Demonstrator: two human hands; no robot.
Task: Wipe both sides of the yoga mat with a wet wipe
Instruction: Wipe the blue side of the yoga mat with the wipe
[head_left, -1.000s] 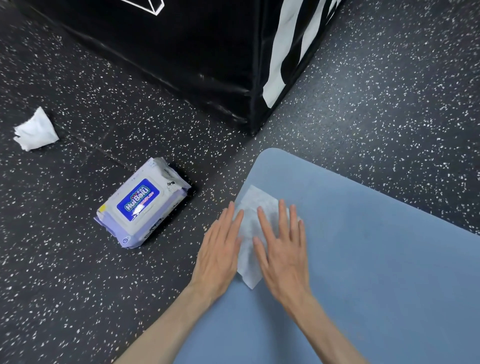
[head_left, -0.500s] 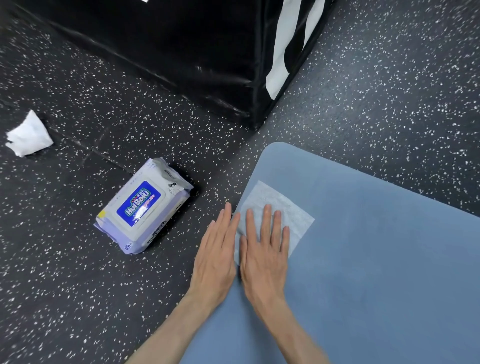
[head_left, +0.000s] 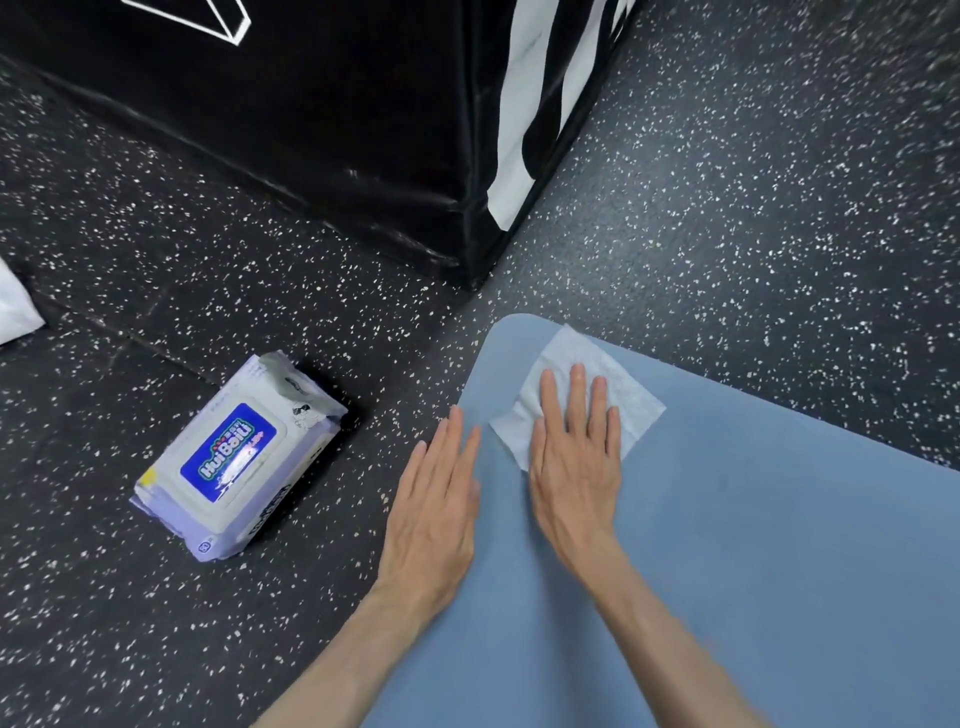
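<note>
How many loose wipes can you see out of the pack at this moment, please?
2: one wet wipe flat on the yoga mat under the right hand; one crumpled wipe on the floor, cut off at the left edge. Others may be out of frame.

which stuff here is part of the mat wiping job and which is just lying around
In use:
yoga mat
wet wipe, flat under the right hand
left hand, flat at the mat's edge

Lying about:
pack of wipes
crumpled white wipe
black box
</note>
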